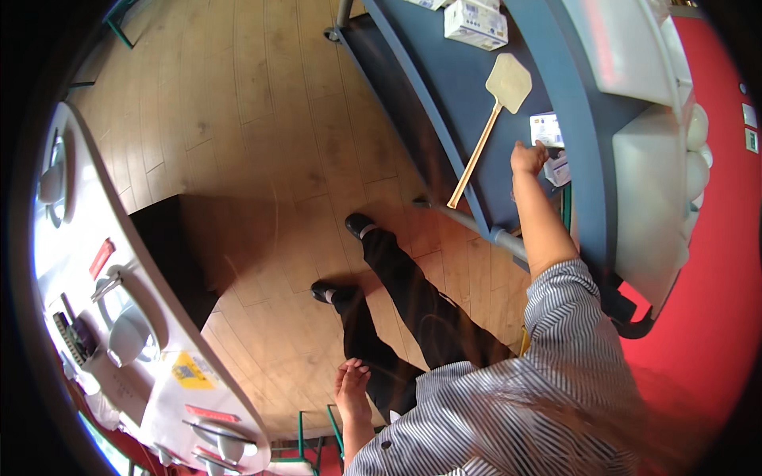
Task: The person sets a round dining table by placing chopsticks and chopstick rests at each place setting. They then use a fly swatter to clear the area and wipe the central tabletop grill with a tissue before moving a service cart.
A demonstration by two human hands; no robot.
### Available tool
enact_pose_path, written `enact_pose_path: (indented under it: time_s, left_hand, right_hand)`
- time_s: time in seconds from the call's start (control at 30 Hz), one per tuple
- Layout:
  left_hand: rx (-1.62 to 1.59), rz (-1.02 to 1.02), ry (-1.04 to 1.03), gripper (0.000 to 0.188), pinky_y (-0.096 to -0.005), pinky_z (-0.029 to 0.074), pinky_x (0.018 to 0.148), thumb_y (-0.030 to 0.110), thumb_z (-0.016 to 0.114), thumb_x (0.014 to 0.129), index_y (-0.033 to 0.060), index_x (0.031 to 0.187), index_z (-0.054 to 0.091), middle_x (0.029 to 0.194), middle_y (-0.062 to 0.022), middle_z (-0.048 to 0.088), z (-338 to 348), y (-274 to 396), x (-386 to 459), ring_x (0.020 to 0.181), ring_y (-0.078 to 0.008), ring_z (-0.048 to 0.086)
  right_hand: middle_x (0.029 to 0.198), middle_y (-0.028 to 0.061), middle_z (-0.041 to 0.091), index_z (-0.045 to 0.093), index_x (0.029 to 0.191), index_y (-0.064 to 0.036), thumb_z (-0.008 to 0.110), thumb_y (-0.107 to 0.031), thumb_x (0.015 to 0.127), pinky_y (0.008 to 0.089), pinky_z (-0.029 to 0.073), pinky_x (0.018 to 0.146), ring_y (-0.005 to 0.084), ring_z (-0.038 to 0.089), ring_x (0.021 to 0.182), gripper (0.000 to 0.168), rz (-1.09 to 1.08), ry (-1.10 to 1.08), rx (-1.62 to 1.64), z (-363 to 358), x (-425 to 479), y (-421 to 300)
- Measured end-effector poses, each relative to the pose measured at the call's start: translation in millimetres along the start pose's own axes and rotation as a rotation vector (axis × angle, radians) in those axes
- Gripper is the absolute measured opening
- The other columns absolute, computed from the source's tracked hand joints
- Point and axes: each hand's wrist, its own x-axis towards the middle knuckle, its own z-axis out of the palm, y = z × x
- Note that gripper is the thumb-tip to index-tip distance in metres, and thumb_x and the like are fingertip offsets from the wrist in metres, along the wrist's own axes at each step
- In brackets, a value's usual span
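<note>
My right hand [528, 158] reaches onto the shelf of a blue-grey cart [443, 77]. Its fingertips are at the lower edge of a white printed carton [546, 130]; whether they grip it is hard to see. Just below lies a second white carton [558, 169], partly covered by the cart's upper tier. A cream fly swatter [509, 83] rests on the same shelf, its handle reaching over the near rim. My left hand [352, 381] hangs beside my leg, fingers loosely curled together, with nothing visible in it.
More white cartons [475, 25] sit farther along the shelf. Translucent bins [647, 196] with white rounded items stand on the cart's top. At left is a white table [172, 333] with place settings [134, 333]. Green-legged stools [301, 428] stand below.
</note>
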Motion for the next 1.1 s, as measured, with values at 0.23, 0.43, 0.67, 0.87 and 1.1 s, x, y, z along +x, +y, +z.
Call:
enact_pose_path:
  time_s: [0.23,0.43,0.67,0.87,1.1]
  left_hand:
    - [0.059,-0.036,0.047,0.018,-0.0301,0.050,0.083,0.016,0.055,0.097,0.0048,0.110,0.061,0.102,-0.0059,0.066,16.9,-13.1,32.7,0.090,-0.0153,0.063]
    - [0.041,-0.082,0.091,0.018,-0.0295,0.050,0.081,0.017,0.057,0.096,0.0057,0.109,0.061,0.102,-0.0063,0.066,6.5,-15.2,43.2,0.088,-0.0162,0.064]
    - [0.106,-0.052,0.086,0.020,-0.0298,0.050,0.081,0.019,0.055,0.097,0.0062,0.111,0.060,0.103,-0.0043,0.065,-2.2,-7.7,53.2,0.090,-0.0156,0.063]
    - [0.123,-0.043,0.095,0.021,-0.0307,0.051,0.080,0.018,0.054,0.097,0.0056,0.112,0.060,0.102,-0.0048,0.065,-6.3,-6.6,54.6,0.090,-0.0167,0.063]
    - [0.160,-0.123,0.149,0.023,-0.0322,0.052,0.080,0.017,0.056,0.096,0.0034,0.114,0.059,0.103,-0.0076,0.064,-8.1,-20.6,81.5,0.088,-0.0195,0.063]
  right_hand:
    - [0.126,0.0258,0.049,0.051,0.120,0.006,0.069,-0.028,0.076,0.0425,0.045,0.098,0.0361,0.049,0.118,0.059,0.250,0.254,-0.029,-6.8,38.5,-10.6]
    - [0.120,0.0273,0.057,0.051,0.124,0.008,0.072,-0.043,0.077,0.0429,0.054,0.085,0.0349,0.064,0.100,0.072,0.417,0.443,0.195,4.0,76.7,19.6]
    - [0.114,0.0069,0.066,0.067,0.109,-0.009,0.058,-0.039,0.090,0.0371,0.050,0.088,0.0270,0.063,0.107,0.036,0.314,0.249,-0.019,50.3,135.0,62.0]
    - [0.129,0.0077,0.054,0.059,0.121,-0.016,0.059,-0.049,0.085,0.0435,0.043,0.096,0.0300,0.053,0.117,0.049,0.095,0.399,0.084,-3.9,98.7,-19.1]
    - [0.145,0.0087,0.041,0.050,0.135,-0.024,0.060,-0.061,0.080,0.0508,0.034,0.105,0.0335,0.042,0.130,0.068,-0.184,0.415,-0.306,-11.3,128.2,-73.6]
